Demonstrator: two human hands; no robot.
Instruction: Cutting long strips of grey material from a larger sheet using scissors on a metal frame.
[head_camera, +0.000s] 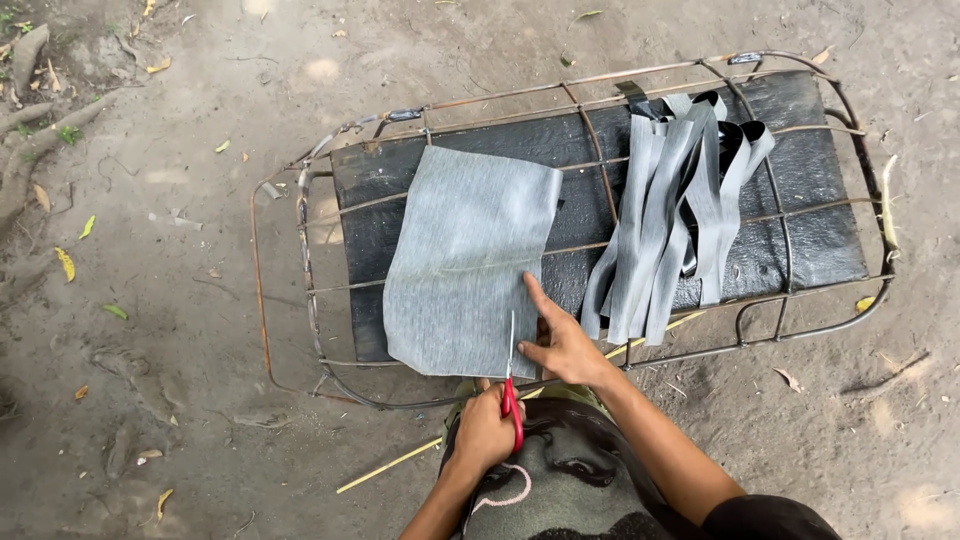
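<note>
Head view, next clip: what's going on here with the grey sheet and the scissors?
A person is cutting a grey rubber sheet that lies on a black pad inside a rusty wire frame set on bare dirt. The left hand works red-handled scissors up from the sheet's near edge, close to its right side. The right hand presses the sheet flat beside the cut. A bundle of grey strips hangs over the frame to the right.

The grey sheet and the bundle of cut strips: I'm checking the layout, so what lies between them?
In the head view, only bare black panel crossed by a rusty wire frame bar separates the grey sheet from the strips.
</note>
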